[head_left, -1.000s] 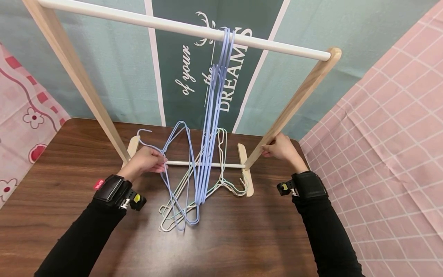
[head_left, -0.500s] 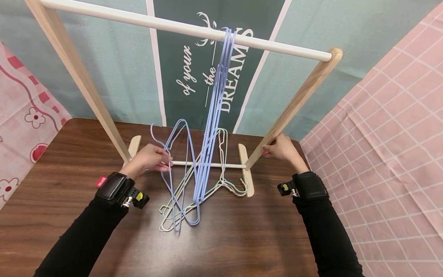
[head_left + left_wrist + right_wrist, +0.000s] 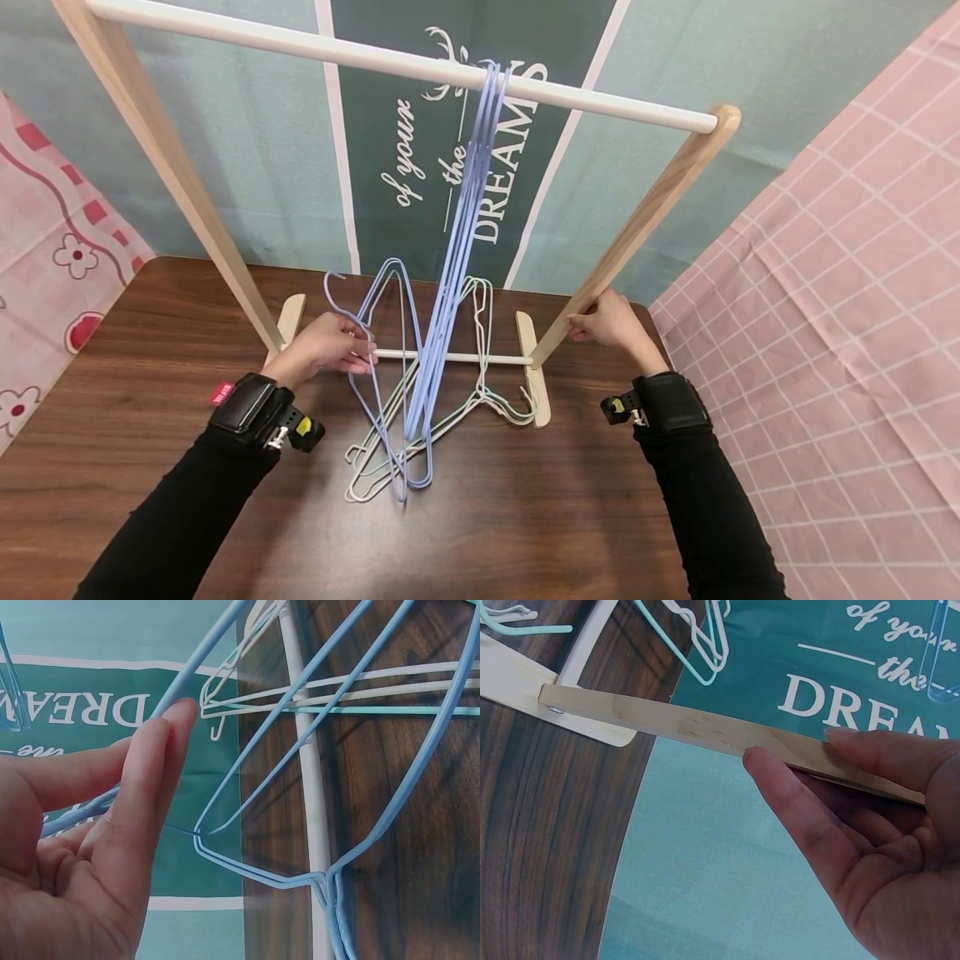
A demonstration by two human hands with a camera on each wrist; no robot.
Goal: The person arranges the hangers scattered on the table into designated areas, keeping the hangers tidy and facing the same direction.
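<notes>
My left hand (image 3: 330, 343) pinches one blue wire hanger (image 3: 372, 379) near its hook, low by the left side of the rack. In the left wrist view, thumb and fingertips close on the blue hanger wire (image 3: 206, 646). Another blue hanger (image 3: 427, 742) hangs close by on the lower bar. A bundle of blue hangers (image 3: 452, 258) dangles from the white top rod (image 3: 300, 43). Across the lower part of the rack, my right hand (image 3: 606, 321) holds the right wooden post (image 3: 637, 229). Its thumb and fingers sit on either side of that post (image 3: 697, 724) in the right wrist view.
White and mint hangers (image 3: 480, 397) lie tangled across the lower white bar (image 3: 495, 359) and the brown tabletop (image 3: 525, 517). The left wooden post (image 3: 176, 171) rises beside my left arm. A teal printed cloth (image 3: 255, 167) hangs behind, a pink checked one (image 3: 847, 333) at right.
My left hand has shifted slightly right, and the held hanger's hook has swung right with it. The lower end of the hanging blue bundle has swayed left. My right hand stays put.
</notes>
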